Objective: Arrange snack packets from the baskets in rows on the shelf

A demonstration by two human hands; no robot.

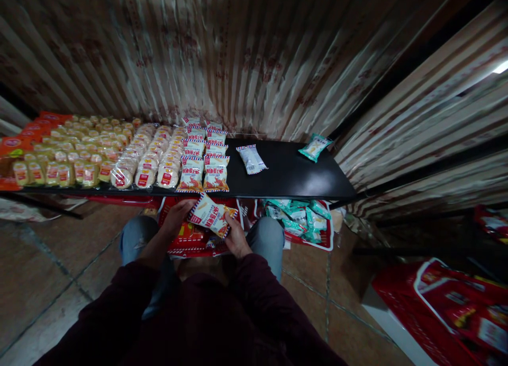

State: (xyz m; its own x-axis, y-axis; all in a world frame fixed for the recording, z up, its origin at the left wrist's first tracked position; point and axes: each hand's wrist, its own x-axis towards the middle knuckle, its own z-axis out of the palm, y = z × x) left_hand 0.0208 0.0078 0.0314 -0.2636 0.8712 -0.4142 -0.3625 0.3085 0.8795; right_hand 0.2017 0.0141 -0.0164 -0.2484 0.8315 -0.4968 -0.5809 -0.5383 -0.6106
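Between my two hands, over the red basket (170,248) at my knees, is a snack bag (210,215) with a striped edge and red lettering. My right hand (237,238) grips its right end, thumb on the front. My left hand (178,217) is at its left end, fingers closed on the edge and partly hidden behind it. Just beyond, two columns of matching snack bags (216,174) stand on the black shelf (278,178). A single bag (252,159) lies back side up to their right.
Round wrapped cakes (145,173) and yellow wrapped cakes (88,173) fill the shelf's left. A green packet (315,147) lies near its right end. Below, a basket holds green packets (301,217). Striped sheeting (238,53) hangs behind; red packages (456,308) stand at lower right.
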